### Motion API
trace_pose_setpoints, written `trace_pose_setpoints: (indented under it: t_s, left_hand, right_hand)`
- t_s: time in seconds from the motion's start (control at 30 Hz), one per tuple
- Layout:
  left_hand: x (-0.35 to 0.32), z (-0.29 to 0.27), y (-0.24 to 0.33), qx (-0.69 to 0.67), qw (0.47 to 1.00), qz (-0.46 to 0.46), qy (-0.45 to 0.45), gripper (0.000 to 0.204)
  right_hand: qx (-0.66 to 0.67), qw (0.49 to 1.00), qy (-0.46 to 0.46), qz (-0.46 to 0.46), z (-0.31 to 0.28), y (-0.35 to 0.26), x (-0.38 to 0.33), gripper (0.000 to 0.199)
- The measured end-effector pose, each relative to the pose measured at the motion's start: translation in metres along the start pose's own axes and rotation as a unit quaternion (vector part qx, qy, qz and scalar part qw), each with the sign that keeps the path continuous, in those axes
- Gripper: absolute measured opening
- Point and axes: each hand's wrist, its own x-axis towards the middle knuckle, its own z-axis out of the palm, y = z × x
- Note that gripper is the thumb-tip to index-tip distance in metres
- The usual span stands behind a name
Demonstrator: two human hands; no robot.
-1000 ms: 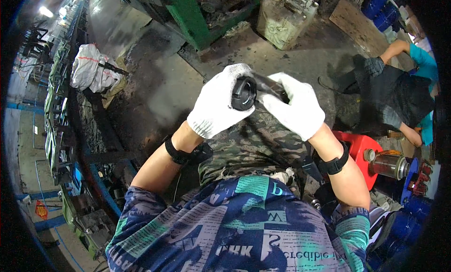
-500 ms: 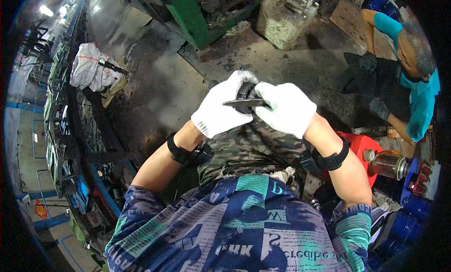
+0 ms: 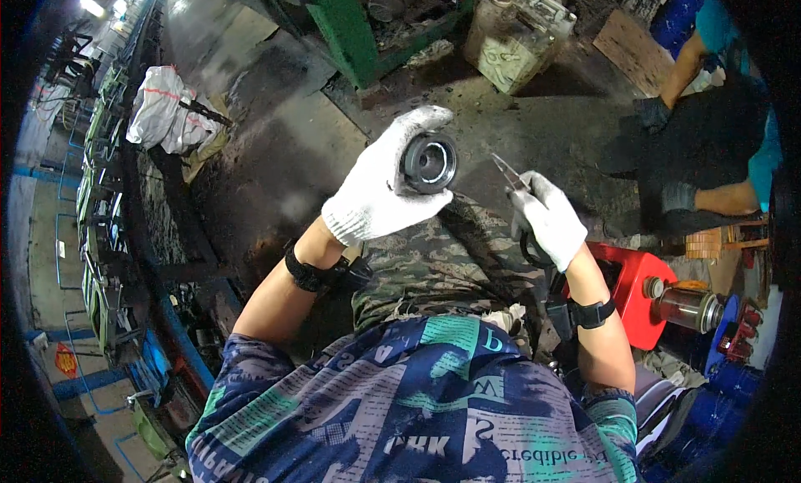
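I see the concrete floor [image 3: 275,158] as the main hazard: it looks dark, wet and oily, and anything that slips from a glove would likely roll off toward the green steel frame [image 3: 350,32] or under the racks on the left. My left hand [image 3: 380,187] is closed around a round black part with a bright metal ring inside [image 3: 430,162], held up over the lap, open face toward the camera. My right hand [image 3: 549,220] is wrapped narrow around the handles of slim pliers [image 3: 506,173], tips pointing at the part but clear of it. I judge that the cotton gloves give a poor hold on greasy metal, so the part could twist out, or the plier tips could skid off the ring and jab the left palm. A co-worker's arm [image 3: 709,199] is near on the right, and a flung piece could reach that far.

Packages, biggest first: a white sack with red stripes [image 3: 158,108] lies far left on the floor; a dirty pale plastic jerrycan [image 3: 517,37] stands at the far side, label unreadable; a red box [image 3: 630,287] sits near right; beside it a small jar with an orange lid [image 3: 686,304].
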Motion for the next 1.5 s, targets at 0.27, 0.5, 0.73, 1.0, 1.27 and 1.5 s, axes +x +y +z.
trace_pose_setpoints:
  t_s: [0.27,0.5,0.73,1.0,1.27,1.5]
  left_hand:
    - [0.0,-0.002,-0.013,-0.043,0.999,-0.006,0.002,0.074]
    - [0.007,-0.016,-0.026,-0.038,0.998,-0.002,-0.053,0.081]
    - [0.017,-0.049,-0.043,0.085,0.993,0.066,-0.056,0.064]
    - [0.032,-0.058,-0.046,0.086,0.99,0.083,-0.074,0.063]
    - [0.062,-0.091,-0.065,0.168,0.98,0.095,-0.055,0.064]
    - [0.073,-0.101,-0.096,0.186,0.969,0.152,0.064,0.062]
  right_hand:
    - [-0.125,0.983,0.043,-0.123,0.0,-0.019,-0.006,0.035]
    - [-0.173,0.966,0.041,-0.185,0.011,-0.065,-0.005,0.032]
    - [-0.345,0.894,0.044,-0.283,0.036,-0.107,0.028,0.023]
    - [-0.4,0.828,0.094,-0.382,0.049,-0.127,0.055,0.017]
    - [-0.306,0.88,0.064,-0.358,0.085,-0.135,0.089,0.026]
    - [0.231,0.951,-0.191,0.08,0.091,-0.178,0.109,0.042]
